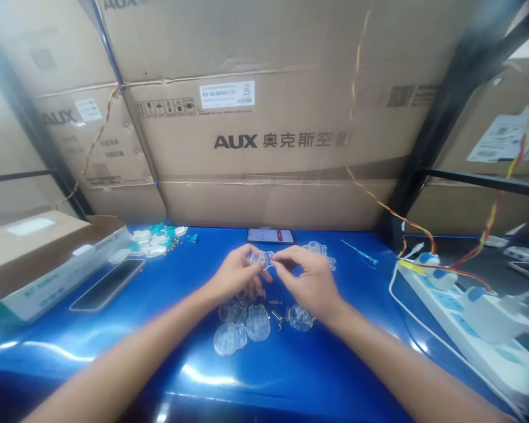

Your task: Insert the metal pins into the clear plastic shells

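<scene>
Above the blue tabletop, my left hand (pixel 242 271) is closed on a clear plastic piece (pixel 261 257), a round disc with a narrower tab. The thumb and fingertip of my right hand (pixel 306 276) are pinched together at the tab end; whether a small part sits between them is hidden. Below my hands lie several similar clear pieces, one nearest the front (pixel 229 339) and another beside it (pixel 258 323). A further clear piece (pixel 300 318) rests under my right wrist. Small metal pins (pixel 278 318) are scattered between them. More clear pieces (pixel 316 248) lie behind my right hand.
A phone (pixel 270 235) lies at the back by cardboard cartons (pixel 264 200). A screwdriver (pixel 362 254) is right of it. White and teal parts (pixel 158 239), another phone (pixel 108 285) and an open box (pixel 48 258) are left. A power strip (pixel 462 317) with cords runs along the right.
</scene>
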`<state>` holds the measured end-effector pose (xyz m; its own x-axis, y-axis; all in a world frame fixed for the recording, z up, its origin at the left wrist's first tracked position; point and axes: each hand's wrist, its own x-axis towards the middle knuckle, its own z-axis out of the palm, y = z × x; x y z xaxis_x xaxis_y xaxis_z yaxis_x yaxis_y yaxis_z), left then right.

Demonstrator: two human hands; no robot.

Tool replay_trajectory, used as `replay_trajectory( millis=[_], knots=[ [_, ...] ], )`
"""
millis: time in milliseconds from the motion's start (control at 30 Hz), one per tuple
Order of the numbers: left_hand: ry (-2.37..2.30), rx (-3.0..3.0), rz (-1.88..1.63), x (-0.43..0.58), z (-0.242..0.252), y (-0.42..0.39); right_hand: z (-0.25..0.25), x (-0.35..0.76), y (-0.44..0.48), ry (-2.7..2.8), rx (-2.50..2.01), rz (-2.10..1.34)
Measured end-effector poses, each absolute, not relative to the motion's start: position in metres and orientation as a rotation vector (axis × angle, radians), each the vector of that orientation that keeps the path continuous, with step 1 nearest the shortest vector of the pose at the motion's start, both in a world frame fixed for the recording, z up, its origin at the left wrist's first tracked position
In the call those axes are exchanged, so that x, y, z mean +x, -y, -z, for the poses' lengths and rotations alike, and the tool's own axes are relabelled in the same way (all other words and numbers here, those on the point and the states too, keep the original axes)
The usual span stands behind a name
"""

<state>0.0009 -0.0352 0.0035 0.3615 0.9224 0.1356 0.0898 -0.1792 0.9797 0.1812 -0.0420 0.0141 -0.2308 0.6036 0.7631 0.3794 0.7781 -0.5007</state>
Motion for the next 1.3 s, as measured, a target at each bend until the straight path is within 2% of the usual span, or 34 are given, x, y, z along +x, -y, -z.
replay_trajectory(
  millis=[400,1300],
  knots=[
    [-0.736,1.419,-0.906,0.0021,-0.0045,0.0370,-0.0173,0.1779,0.0471,1.820,-0.781,-0.299],
    [-0.777,1.498,-0.944,0.0040,-0.0034,0.0376,-0.0112,0.1792,0.0436,1.875,-0.801,-0.293]
  ],
)
